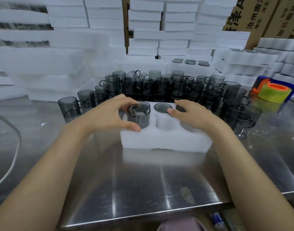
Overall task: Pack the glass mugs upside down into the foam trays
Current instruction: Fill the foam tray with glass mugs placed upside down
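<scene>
Both forearms came in from the bottom corners of the frame and met at mid-frame over the foam tray [166, 140]. My left hand [109, 112] was arched, with the thumb low at the front and the fingers curled over the far side, gripping a smoky glass mug [138, 118]. That mug sat partway into the tray's near-left pocket with most of its round wall still above the foam. I couldn't say for sure which end was up.

My right hand [191, 114] lay flat and relaxed on the tray's far-right side. Its fingers rested on the dark base of a seated mug [180, 108], and the thumb tip sat just beside the middle seated mug [163, 107].

The tray was a white, grainy block with round cut-outs, and the near-middle pocket [165, 123] showed bare foam.

Just behind the tray stood a crowd of loose grey mugs [168, 87], cylindrical with loop handles, on the scuffed, shiny steel table [143, 180]. Stacked foam trays [143, 22] filled the top of the frame, and a yellow-green tape roll [274, 92] sat at the right edge.
</scene>
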`<state>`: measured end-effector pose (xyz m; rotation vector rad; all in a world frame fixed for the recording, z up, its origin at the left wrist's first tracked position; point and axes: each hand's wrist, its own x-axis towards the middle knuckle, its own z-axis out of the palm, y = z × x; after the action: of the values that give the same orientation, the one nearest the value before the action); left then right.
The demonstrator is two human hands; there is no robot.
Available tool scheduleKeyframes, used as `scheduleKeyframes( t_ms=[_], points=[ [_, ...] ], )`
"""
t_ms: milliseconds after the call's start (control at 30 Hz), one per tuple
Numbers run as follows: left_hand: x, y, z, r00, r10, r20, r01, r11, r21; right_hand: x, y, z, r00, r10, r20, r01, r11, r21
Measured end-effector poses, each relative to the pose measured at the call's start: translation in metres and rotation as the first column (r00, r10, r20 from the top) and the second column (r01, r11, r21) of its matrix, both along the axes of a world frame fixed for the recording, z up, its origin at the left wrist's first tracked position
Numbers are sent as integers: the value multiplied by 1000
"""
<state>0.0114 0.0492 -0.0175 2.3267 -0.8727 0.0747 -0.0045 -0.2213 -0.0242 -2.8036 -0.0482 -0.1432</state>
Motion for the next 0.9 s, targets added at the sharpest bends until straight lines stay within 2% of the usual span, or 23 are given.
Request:
scheduleKeyframes(
  t_ms=[300,400,467,600,667,800,900],
  points=[
    [3,12,0,995,22,-94,-18,999,42,0,-1,-1,1000,1,6,-1,999,44],
    [-1,7,-1,989,33,-142,-37,999,-29,1,-2,-2,1000,-1,10,0,999,41],
    [-4,0,-2,995,23,-96,-31,996,-79,2,-2,-3,1000,-2,12,1,999,39],
    [-10,-11,-1,992,0,128,19,988,-151,2,-2,-3,1000,3,15,-3,999,36],
    [-11,-16,-2,984,-10,177,24,997,-77,2,-2,-3,1000,2,20,-3,999,36],
    [-12,-19,-4,988,-62,144,54,997,57,2,-1,-4,1000,-8,30,7,999,40],
    [-11,-15,1,963,-38,268,39,999,3,3,-2,-4,999,-9,33,7,999,43]
  ],
)
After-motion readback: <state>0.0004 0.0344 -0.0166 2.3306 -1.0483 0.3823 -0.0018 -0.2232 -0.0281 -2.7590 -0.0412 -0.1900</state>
